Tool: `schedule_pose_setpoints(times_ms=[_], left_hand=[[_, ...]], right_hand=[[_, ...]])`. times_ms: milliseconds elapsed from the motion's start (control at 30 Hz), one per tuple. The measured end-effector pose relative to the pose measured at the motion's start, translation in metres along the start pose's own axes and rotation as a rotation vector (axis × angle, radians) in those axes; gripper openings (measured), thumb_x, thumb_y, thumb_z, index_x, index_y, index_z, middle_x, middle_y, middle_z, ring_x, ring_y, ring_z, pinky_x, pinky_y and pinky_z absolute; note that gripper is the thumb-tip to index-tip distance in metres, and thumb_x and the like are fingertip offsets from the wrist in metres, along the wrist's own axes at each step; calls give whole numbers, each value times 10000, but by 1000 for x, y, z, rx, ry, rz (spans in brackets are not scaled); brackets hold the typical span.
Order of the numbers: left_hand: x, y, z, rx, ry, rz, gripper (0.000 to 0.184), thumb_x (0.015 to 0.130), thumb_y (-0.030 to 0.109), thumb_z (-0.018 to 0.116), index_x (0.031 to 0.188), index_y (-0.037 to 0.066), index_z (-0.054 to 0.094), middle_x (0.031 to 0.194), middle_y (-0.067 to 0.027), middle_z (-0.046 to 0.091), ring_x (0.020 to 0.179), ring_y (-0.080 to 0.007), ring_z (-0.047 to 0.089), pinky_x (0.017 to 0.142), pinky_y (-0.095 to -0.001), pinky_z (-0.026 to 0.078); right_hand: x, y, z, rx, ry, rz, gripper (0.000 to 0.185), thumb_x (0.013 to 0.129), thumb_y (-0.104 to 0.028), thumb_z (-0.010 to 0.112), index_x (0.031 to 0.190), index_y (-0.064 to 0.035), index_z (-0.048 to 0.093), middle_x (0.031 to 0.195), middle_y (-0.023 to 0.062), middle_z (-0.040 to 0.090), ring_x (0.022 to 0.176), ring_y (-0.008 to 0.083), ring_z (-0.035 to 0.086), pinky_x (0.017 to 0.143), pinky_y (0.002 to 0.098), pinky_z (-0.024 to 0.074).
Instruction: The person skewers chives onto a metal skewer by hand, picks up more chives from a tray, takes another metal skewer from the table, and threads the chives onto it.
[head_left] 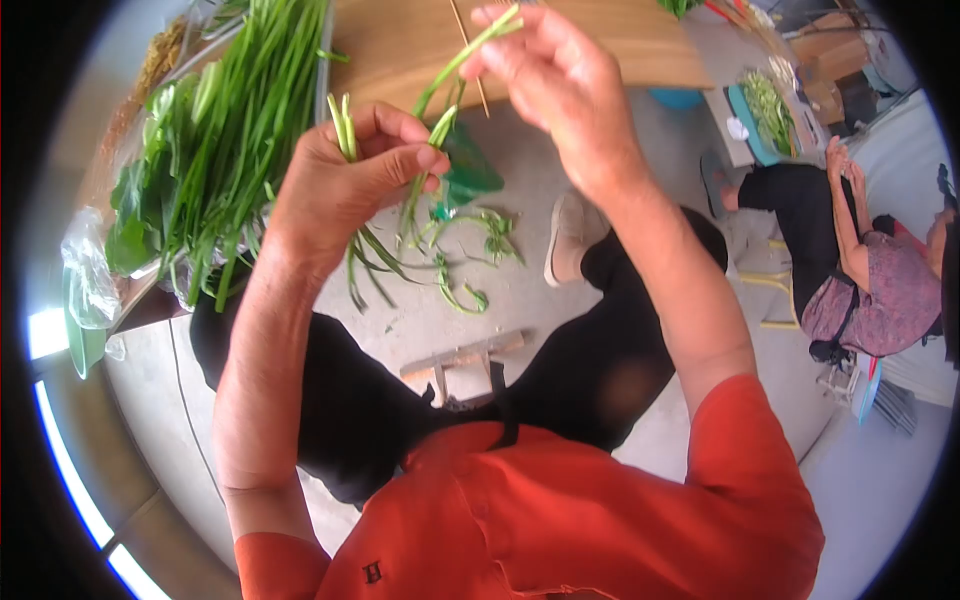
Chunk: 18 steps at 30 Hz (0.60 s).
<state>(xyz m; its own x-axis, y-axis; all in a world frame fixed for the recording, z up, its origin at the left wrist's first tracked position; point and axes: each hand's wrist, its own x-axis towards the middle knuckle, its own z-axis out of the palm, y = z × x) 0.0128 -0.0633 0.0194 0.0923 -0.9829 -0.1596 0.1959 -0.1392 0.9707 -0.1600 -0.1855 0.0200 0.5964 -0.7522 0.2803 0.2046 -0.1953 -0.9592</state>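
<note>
My left hand (345, 190) is closed round a few green leafy stems (443, 124). Their pale cut ends poke up past the thumb and knuckles, and dark leaves hang below the fist. Higher and to the right, the fingers of my right hand (565, 95) pinch a single long green stalk (450, 72), which slants down toward the left hand. Whether that stalk is separate from the left hand's stems I cannot tell. Beside my left hand lies a large heap of long green leaves (245, 130) in a tray.
Green scraps (490, 235) and a green plastic bag (468, 175) are on the floor between my legs. A wooden table (390, 65) stands ahead. To the right a seated person (870, 280) has hands together, near a blue tray of cut greens (765, 115). A clear plastic bag (92, 275) hangs at left.
</note>
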Motion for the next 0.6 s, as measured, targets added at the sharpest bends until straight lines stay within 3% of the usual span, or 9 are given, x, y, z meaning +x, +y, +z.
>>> schedule_pose_setpoints(times_ms=[33,100,200,267,367,433,500,533,600], left_hand=[[0,-3,1,43,-26,23,117,871,66,688,954,23,618,850,-74,683,764,-126,649,698,-231,532],[-3,2,4,39,-19,-69,129,858,46,695,957,14,620,850,-81,682,755,-136,649,711,-228,527],[-2,0,3,85,-10,-136,121,858,59,698,953,10,642,857,-68,683,779,-124,641,731,-234,513],[-1,-11,2,306,-151,-6,103,878,91,682,946,15,670,857,-47,683,793,-95,615,736,-236,491],[-2,-16,7,596,-78,13,144,898,140,665,957,12,693,844,-32,683,811,-78,592,760,-244,472],[0,-13,5,495,-110,84,176,915,185,645,964,23,693,817,-28,683,690,-48,550,630,-201,444],[-3,8,10,341,-50,-226,186,922,211,637,960,37,692,800,-28,682,567,-16,466,493,-169,350],[-2,1,8,263,-68,-185,189,926,234,635,948,54,690,792,-29,681,500,-1,385,429,-163,257],[-1,1,9,195,-90,-203,221,926,263,643,948,47,686,778,-29,673,510,-8,407,443,-161,279]], right_hand=[[1,-2,-8,-16,-41,29,317,913,-186,619,1173,-17,554,920,39,666,852,66,613,609,179,414],[2,0,-8,109,-55,78,272,967,-147,556,1209,-27,522,892,5,646,633,7,459,539,145,331],[-4,-2,-7,189,-57,123,279,953,-82,556,1220,-10,522,943,24,634,629,-4,473,513,140,332],[-3,2,-8,193,-54,98,262,952,-88,554,1199,-8,523,920,26,633,603,0,453,500,145,324],[0,6,-12,232,-86,73,257,949,-97,562,1185,-8,518,896,29,629,582,4,424,493,146,309],[0,5,-12,266,-124,63,269,946,-100,574,1191,-10,512,894,30,628,587,4,415,498,144,301],[-6,0,-7,146,-207,1,349,899,-170,636,1200,-17,548,953,63,665,877,83,623,643,204,455],[-8,0,-1,180,-216,15,394,883,-137,656,1234,-8,532,980,93,654,902,103,629,707,240,498],[-11,1,9,279,-262,86,428,874,-93,669,1255,19,509,973,104,640,765,101,625,648,242,524]])
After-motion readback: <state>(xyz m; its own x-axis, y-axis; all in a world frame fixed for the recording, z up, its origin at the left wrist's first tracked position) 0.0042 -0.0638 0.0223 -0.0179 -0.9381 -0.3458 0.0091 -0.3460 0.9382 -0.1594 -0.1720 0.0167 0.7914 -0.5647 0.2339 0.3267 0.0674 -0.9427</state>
